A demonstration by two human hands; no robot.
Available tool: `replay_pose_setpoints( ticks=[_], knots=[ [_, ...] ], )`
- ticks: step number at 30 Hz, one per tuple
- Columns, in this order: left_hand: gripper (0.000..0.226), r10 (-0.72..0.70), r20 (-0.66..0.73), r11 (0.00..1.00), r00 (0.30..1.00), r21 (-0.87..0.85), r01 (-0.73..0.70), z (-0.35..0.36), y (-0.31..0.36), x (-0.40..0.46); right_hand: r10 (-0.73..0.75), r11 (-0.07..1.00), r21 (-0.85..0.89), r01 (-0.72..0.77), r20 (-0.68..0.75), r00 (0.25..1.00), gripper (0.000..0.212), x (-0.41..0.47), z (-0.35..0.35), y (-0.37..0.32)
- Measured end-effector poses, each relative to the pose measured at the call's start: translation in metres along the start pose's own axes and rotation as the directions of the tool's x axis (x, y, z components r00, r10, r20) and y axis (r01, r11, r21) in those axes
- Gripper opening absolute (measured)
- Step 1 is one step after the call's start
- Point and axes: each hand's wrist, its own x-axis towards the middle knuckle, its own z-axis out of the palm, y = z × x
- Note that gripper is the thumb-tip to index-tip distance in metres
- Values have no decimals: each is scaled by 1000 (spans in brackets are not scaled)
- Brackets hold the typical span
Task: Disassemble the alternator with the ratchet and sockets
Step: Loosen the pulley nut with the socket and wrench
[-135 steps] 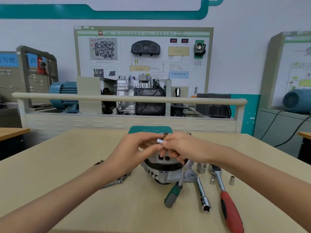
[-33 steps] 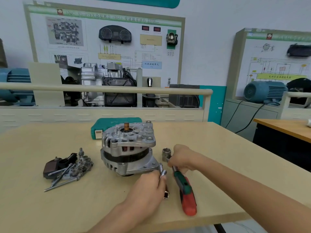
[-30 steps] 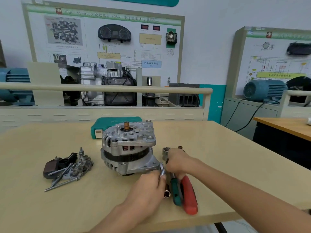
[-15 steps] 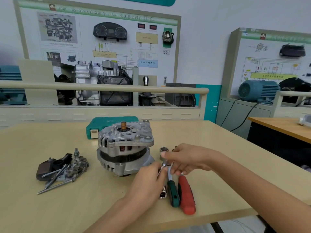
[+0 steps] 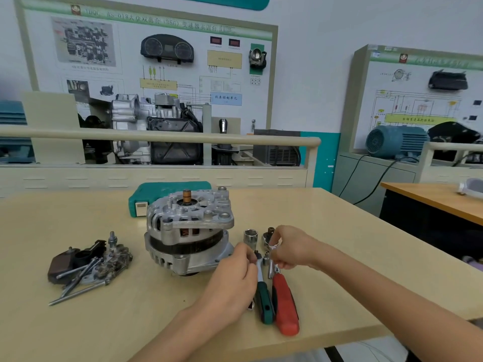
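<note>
Our left hand (image 5: 236,276) pinches the green-handled ratchet (image 5: 263,296)'s steel head; right hand (image 5: 288,246) pinches a small socket (image 5: 271,248). Red-handled ratchet (image 5: 285,304) alongside. Ribbed aluminium alternator (image 5: 188,231) sits left on the wood counter (image 5: 352,244); removed bolts (image 5: 86,267) farther left.

Blue motor (image 5: 396,142) and training board (image 5: 156,61) behind the table (image 5: 339,231)

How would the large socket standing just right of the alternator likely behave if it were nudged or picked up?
The large socket looks like solid chromed metal, so probably heavy for its size and slick. It stands on end on the table, so a push would likely slide it or tip it; once on its round side it would probably roll.
</note>
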Motion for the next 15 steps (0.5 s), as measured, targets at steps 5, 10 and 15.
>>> replay_pose_setpoints(
  ticks=[5, 10, 15],
  knots=[
    [18, 35, -16, 997, 999, 69, -33, 1, 0, 3, -2, 995, -102, 7, 52, 999, 22, 7, 8, 1],
    [31, 108, -92, 981, 990, 169, -91, 10, -2, 12, -81, 903, -422, 82, 20, 996, 34, 7, 23, -4],
    [25, 121, -202, 987, 972, 130, -96, 13, -2, 17, -115, 953, -279, 120, 35, 993, 24, 0, 11, -6]
  ],
)
